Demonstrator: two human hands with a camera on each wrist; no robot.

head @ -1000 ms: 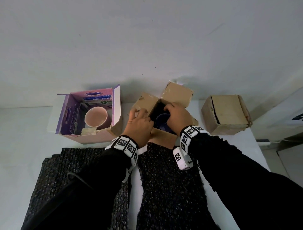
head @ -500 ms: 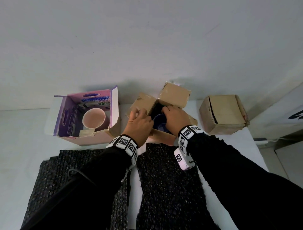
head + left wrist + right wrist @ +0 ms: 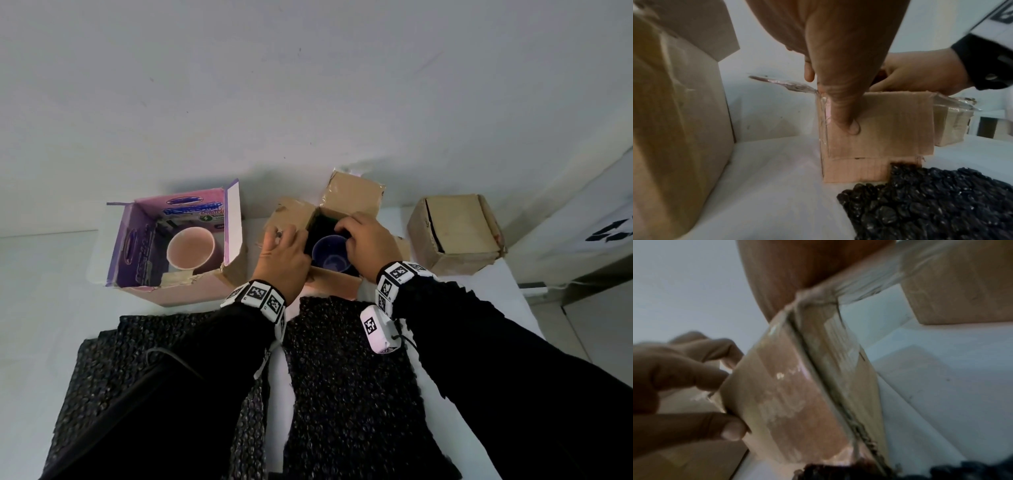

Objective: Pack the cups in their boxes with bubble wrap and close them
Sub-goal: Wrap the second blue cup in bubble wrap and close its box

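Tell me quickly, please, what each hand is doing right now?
Left hand: grips the brown box's near-left corner, thumb on its front.
Right hand: fingers curled into the box by the blue cup; grip unclear.

A dark blue cup sits against the black lining of a plain brown cardboard box. The pale pink cup stands in a purple and pink printed box with blue lettering on its flap. The third box is tan cardboard. Bubble wrap is black with a pebbled texture. The table is white, the sleeves black, the wristbands white with black square markers
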